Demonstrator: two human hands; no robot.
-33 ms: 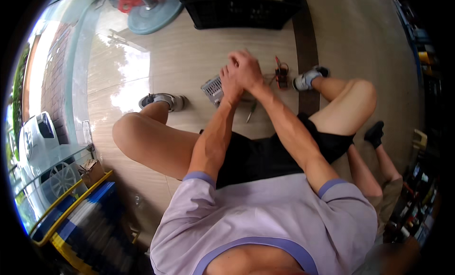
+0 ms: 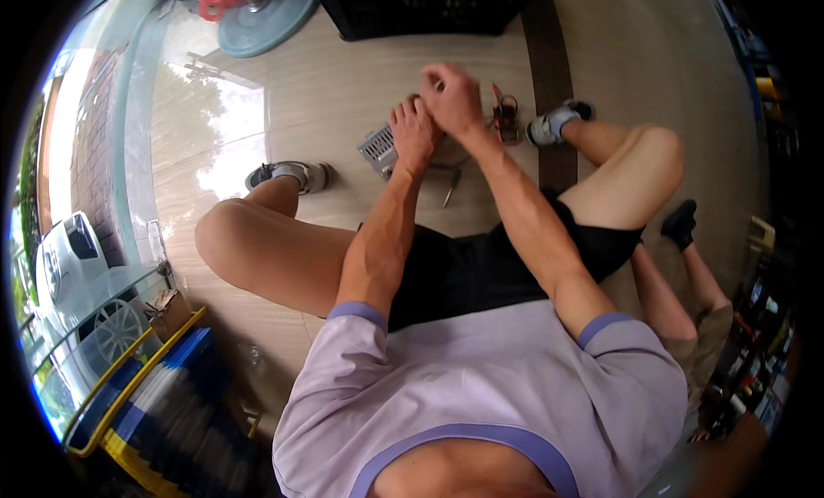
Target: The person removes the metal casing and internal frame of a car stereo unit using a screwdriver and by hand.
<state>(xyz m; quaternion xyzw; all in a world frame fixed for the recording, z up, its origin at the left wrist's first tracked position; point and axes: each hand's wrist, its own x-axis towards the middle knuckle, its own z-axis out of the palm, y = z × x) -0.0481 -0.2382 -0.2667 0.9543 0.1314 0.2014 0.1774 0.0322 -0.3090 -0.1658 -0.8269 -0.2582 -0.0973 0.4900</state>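
Observation:
On the floor between my legs lies a grey metal box with vent slots (image 2: 376,149), perhaps a power supply. My left hand (image 2: 415,136) is over its right part, fingers bent down on it and covering much of it. My right hand (image 2: 455,103) hovers just beyond and to the right, fingers curled in and slightly blurred; what they hold, if anything, is hidden. A small screwdriver with a green handle (image 2: 454,180) lies on the tiles nearer to me. Right of my hands is a black and orange device (image 2: 506,120) with a red-tipped lead, like a multimeter.
A black plastic crate (image 2: 421,13) stands ahead. Ahead to the left is a round pale-blue base (image 2: 266,26) with a pole. A yellow-framed rack (image 2: 142,378) is at lower left. Another person's leg (image 2: 665,296) and dark shoe (image 2: 681,225) show behind my right knee.
My right hand has lifted slightly away from the left, its fingers curling more. The left hand stays on the metal box. The whole view has shifted a little.

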